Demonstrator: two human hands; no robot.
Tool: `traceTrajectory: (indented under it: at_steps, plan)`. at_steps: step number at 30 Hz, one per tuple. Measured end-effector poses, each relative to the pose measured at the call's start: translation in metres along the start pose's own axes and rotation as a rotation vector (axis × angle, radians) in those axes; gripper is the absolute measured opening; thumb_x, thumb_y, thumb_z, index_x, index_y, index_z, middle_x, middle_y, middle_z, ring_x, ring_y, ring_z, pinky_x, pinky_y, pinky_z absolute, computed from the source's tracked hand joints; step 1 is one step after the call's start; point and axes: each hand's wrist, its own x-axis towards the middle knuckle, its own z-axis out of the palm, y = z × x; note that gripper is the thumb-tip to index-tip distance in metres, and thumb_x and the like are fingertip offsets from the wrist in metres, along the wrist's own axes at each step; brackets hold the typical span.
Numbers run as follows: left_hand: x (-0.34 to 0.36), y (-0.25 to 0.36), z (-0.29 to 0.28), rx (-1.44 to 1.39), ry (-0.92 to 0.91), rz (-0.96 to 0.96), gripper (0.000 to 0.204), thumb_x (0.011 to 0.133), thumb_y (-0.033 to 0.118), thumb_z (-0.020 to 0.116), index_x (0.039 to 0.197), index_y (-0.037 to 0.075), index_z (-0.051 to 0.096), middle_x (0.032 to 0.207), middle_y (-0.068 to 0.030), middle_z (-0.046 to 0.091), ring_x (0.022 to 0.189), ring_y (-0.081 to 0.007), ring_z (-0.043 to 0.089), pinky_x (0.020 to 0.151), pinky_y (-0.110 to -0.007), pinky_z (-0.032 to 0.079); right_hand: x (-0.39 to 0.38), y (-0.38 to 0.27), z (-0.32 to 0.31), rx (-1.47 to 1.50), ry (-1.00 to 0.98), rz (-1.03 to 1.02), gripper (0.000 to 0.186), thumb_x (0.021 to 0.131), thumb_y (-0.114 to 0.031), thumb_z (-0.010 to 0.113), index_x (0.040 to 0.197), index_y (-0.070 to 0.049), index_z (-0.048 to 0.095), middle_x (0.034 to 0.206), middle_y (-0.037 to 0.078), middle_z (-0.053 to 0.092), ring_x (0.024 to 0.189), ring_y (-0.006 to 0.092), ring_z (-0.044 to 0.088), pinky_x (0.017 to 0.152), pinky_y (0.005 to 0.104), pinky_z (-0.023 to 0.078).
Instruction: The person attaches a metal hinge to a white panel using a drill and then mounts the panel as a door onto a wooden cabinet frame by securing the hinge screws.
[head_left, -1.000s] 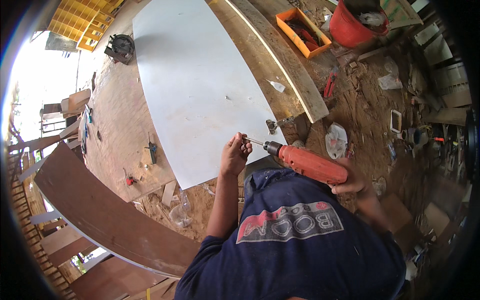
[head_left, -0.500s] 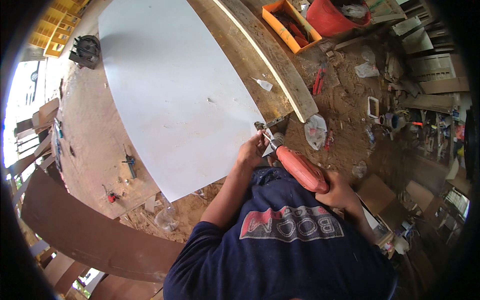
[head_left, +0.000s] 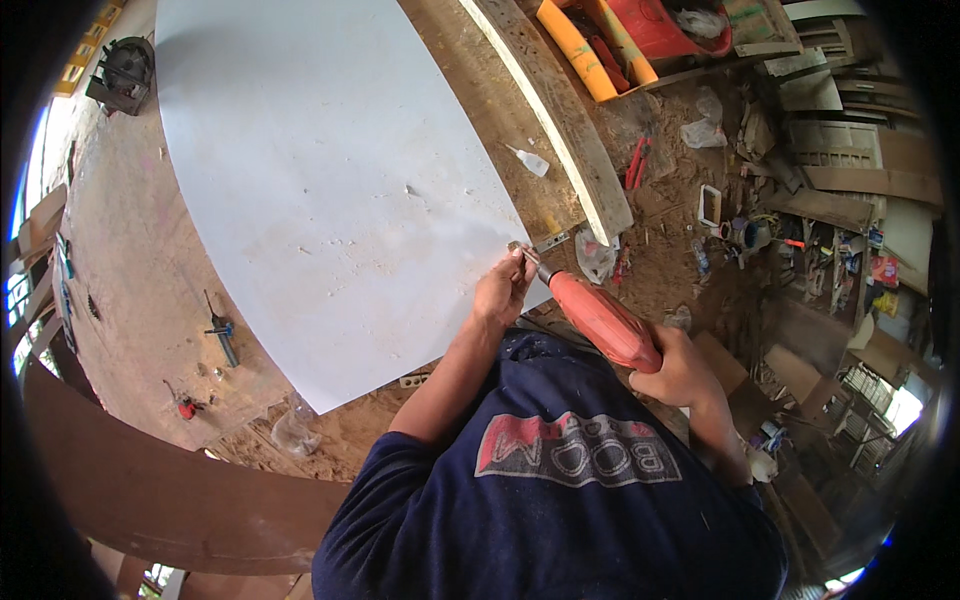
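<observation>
My right hand (head_left: 682, 372) is wrapped round the rear of a red power drill (head_left: 605, 322). The drill points up and left, and its grey nose (head_left: 542, 270) meets the fingertips of my left hand (head_left: 497, 290). Those fingers are closed in a pinch on a small metal fitting (head_left: 515, 246) at the right edge of a large white sheet (head_left: 330, 200). Fingers and drill nose hide most of the fitting. Just beyond it, a short metal strip (head_left: 552, 241) sticks out past the sheet's edge.
A curved wooden board (head_left: 560, 130) and a small white bottle (head_left: 530, 161) lie right of the sheet. Red-handled pliers (head_left: 638, 162) and an orange box (head_left: 598, 50) are farther right. On the left are a circular saw (head_left: 123, 75) and a blue-and-black tool (head_left: 221, 330).
The view has shifted, so the saw and left-side tools sit farther left. The drill's nose has come closer to my left fingertips. Both hands keep their grips.
</observation>
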Motion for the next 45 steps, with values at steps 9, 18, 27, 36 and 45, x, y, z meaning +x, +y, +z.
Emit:
traceTrajectory:
  at_steps: [9,18,27,36,45]
  plan:
    - [0.000,-0.004,-0.001,-0.005,0.050,0.000,0.023,0.115,0.017,0.056,0.125,0.000,0.069,0.108,-0.0052,0.074,0.097,-0.0138,0.074,0.095,-0.027,0.064,0.005,-0.012,-0.005,-0.047,-0.024,0.050,0.058,0.070,-0.010,0.073,0.127,0.001,0.072,0.103,0.013,0.077,0.094,0.0155,0.069,0.088,0.0339,0.055]
    - [0.001,0.000,0.000,0.039,0.035,-0.012,0.026,0.114,0.017,0.058,0.125,-0.002,0.070,0.110,-0.0073,0.077,0.101,-0.0153,0.075,0.096,-0.028,0.063,0.006,-0.019,0.004,-0.098,0.012,0.021,0.052,0.072,-0.011,0.076,0.123,0.002,0.072,0.101,0.019,0.077,0.093,0.0252,0.075,0.087,0.0387,0.057]
    - [-0.074,0.029,0.048,1.005,0.107,0.485,0.027,0.103,0.027,0.075,0.093,0.003,0.065,0.094,-0.0072,0.069,0.080,-0.0199,0.059,0.077,-0.033,0.050,0.007,-0.030,0.015,-0.183,0.109,-0.013,0.044,0.077,-0.014,0.076,0.119,0.001,0.072,0.100,0.027,0.076,0.100,0.0467,0.075,0.085,0.0476,0.058]
    - [-0.119,0.040,0.150,1.345,-0.860,1.100,0.053,0.092,0.044,0.082,0.129,0.009,0.073,0.117,-0.0097,0.074,0.104,-0.0313,0.066,0.091,-0.043,0.046,0.022,-0.033,-0.005,-0.053,0.087,-0.010,0.043,0.079,-0.020,0.082,0.117,-0.002,0.074,0.098,0.025,0.076,0.098,0.0445,0.076,0.080,0.0465,0.058]
    - [-0.112,0.040,0.144,1.296,-0.829,1.149,0.044,0.093,0.041,0.079,0.125,0.011,0.074,0.115,-0.0093,0.074,0.102,-0.0304,0.067,0.091,-0.043,0.046,0.032,-0.053,-0.009,-0.199,0.088,-0.013,0.033,0.079,-0.019,0.083,0.105,0.000,0.076,0.091,0.026,0.075,0.092,0.0454,0.076,0.077,0.0467,0.058]
